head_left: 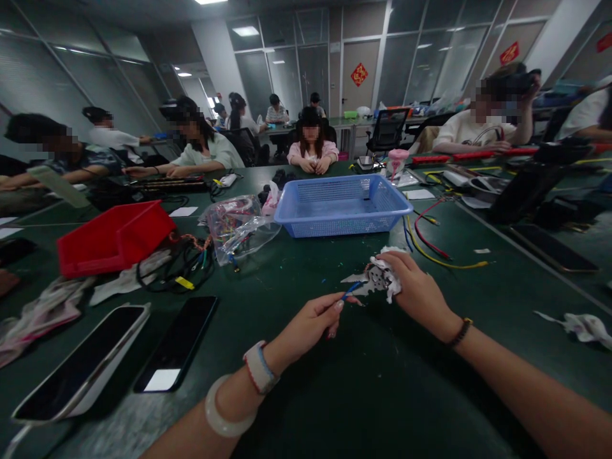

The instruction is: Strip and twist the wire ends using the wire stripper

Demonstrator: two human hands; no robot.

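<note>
My left hand [313,319] is closed in a pinch on a thin blue wire [352,289] above the green table. Its tip points toward a crumpled, dirty white tissue [393,285], around which the fingers of my right hand [418,290] are curled from the right. Dark spots and a reddish-brown bit show in the tissue's folds; what they are is too small to tell. A whitish smear or scrap [356,278] lies between the two hands.
Ahead stands a blue basket [342,227]; yellow, red and blue cables [444,260] lie right of it. To the left are a clear bag of wires [239,233], a red bin [115,245] and phones [179,341]. Crumpled tissue [586,328] lies far right. A person [313,150] sits opposite.
</note>
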